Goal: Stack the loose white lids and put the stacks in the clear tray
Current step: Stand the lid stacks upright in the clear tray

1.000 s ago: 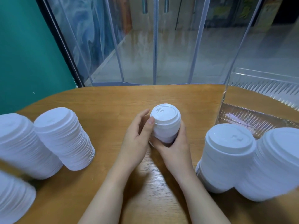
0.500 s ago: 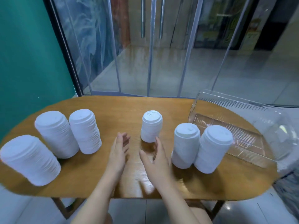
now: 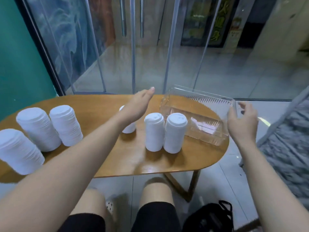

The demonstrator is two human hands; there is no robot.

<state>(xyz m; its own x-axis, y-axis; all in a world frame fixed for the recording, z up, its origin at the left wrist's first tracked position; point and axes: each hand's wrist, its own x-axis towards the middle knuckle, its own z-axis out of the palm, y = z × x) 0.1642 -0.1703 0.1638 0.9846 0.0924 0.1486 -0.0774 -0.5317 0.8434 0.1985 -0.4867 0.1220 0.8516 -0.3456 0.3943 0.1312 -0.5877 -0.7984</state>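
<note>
No legible text, labels or numbers

Oval wooden table point(image 3: 127, 158) with rounded ends. Three white lid stacks along the left end: one point(image 3: 18, 151) at the near-left edge, then two more point(image 3: 38, 129) point(image 3: 66, 125) side by side. A small stack point(image 3: 129, 128) sits mid-table, partly hidden. Two upright stacks point(image 3: 154, 132) point(image 3: 174, 133) touch each other right of center. The clear tray point(image 3: 199, 113) fills the right end.
</note>
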